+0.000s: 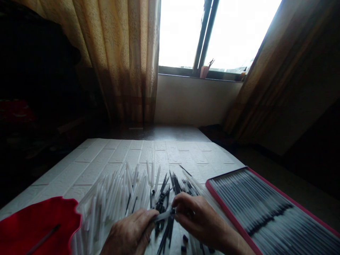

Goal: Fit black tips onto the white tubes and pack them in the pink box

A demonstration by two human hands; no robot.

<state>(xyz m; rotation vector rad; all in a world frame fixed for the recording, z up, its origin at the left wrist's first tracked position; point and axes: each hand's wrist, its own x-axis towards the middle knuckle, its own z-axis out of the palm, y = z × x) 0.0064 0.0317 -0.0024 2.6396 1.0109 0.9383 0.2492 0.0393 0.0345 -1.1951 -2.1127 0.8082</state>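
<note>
My left hand [130, 232] is closed around a translucent white pen barrel [162, 216] that points to the right. The fingertips of my right hand [199, 216] are pinched at the barrel's far end, around a small dark piece [172, 210] mostly hidden by the fingers. Beneath and beyond both hands lies a loose pile of thin black pen parts [175, 182]. Left of it spreads a heap of clear pen barrels [117, 194]. Small black caps [183, 248] lie close to my right wrist.
On the right stands a red-rimmed box [225, 209] with rows of pens [255, 198]. A red scalloped dish [23, 216] at left holds one slim pen [44, 239]. White brick-patterned sheeting [148, 152] covers the table. Behind are a curtain [124, 53] and a window.
</note>
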